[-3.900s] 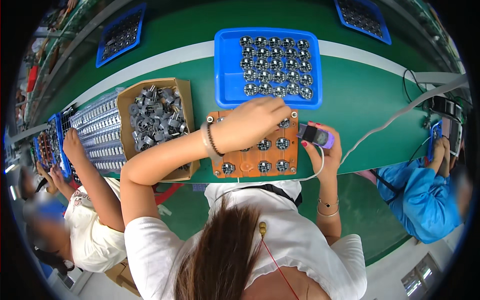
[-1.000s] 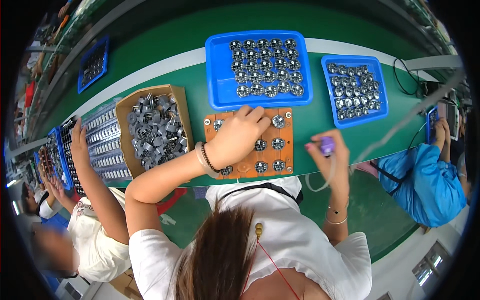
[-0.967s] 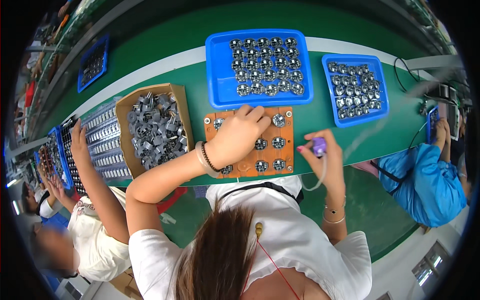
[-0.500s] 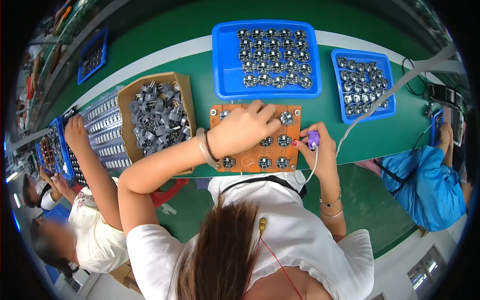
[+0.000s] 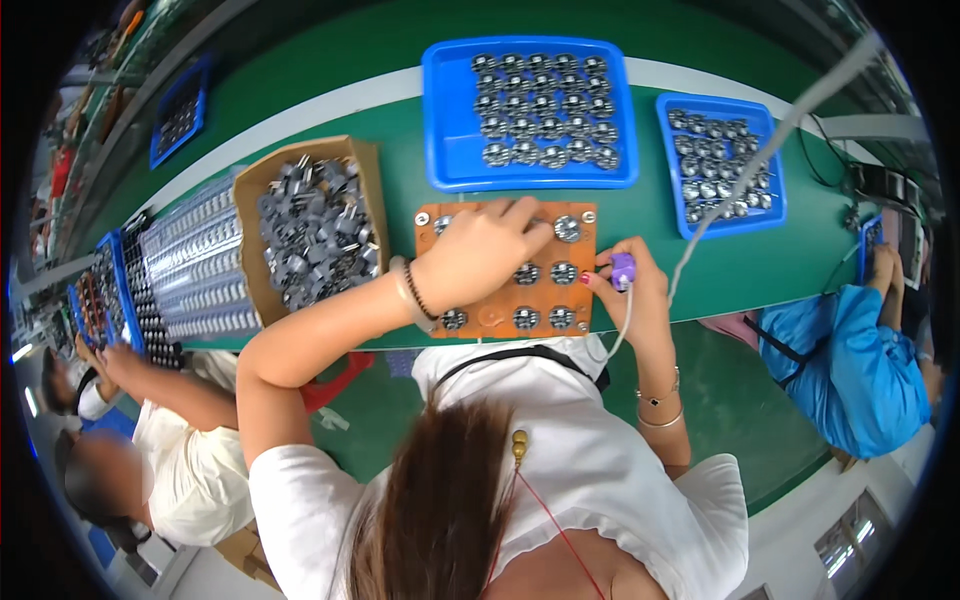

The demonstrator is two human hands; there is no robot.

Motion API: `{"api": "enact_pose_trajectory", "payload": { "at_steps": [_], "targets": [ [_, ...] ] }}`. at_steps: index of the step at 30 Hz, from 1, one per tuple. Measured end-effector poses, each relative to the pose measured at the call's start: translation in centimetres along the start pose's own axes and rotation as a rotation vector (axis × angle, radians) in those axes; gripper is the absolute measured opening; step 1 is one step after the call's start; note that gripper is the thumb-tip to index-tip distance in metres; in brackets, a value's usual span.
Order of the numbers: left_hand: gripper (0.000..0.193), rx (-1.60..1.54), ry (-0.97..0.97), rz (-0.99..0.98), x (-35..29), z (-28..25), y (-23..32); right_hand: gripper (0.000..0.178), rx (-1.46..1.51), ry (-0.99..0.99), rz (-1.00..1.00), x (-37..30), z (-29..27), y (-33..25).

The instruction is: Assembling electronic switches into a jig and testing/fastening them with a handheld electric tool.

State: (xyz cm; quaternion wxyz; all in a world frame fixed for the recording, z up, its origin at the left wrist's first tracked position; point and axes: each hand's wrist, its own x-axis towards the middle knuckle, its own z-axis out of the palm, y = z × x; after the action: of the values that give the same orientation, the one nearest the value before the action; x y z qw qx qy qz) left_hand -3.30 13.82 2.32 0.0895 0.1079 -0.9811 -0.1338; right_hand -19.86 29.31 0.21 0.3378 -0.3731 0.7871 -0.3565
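Note:
An orange rectangular holder plate (image 5: 505,316) lies at the table's near edge, with round dark-and-silver parts (image 5: 526,318) seated in its recesses. My left hand (image 5: 485,252) lies over the plate's upper left, its fingers bent and close together; whatever is under the fingertips is hidden. At the plate's right edge, my right hand (image 5: 640,298) is closed around a small purple block (image 5: 623,270) on a white cable (image 5: 626,325). My right thumb tip reaches the edge of the plate.
A cardboard box (image 5: 372,190) of grey pronged parts stands left, beside clear plastic trays (image 5: 195,255). Blue trays (image 5: 435,150) (image 5: 775,215) with rows of round parts stand behind and right. A pale cord (image 5: 745,175) crosses the right side. Co-workers (image 5: 195,465) (image 5: 840,370) sit either side.
The view has shifted slightly. My hands keep nearly the same places at the plate. The left co-worker's raised arm has come down toward the trays there.

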Motion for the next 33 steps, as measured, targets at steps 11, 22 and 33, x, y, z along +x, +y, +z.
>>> {"api": "enact_pose_trajectory", "payload": {
  "at_steps": [11,22,33],
  "targets": [
    [0.022,-0.049,-0.042,-0.079,-0.2,-0.9,0.4,0.041,-0.078,-0.027,-0.049,-0.1,0.2,0.1],
    [0.02,-0.044,-0.117,-0.114,0.1,-1.0,0.6,0.038,-0.045,-0.017,-0.066,-0.4,0.2,0.4],
    [0.009,-0.095,0.008,-0.047,-0.2,-0.6,0.1,0.04,-0.013,-0.025,-0.088,-0.4,0.4,0.7]
  ]
}}
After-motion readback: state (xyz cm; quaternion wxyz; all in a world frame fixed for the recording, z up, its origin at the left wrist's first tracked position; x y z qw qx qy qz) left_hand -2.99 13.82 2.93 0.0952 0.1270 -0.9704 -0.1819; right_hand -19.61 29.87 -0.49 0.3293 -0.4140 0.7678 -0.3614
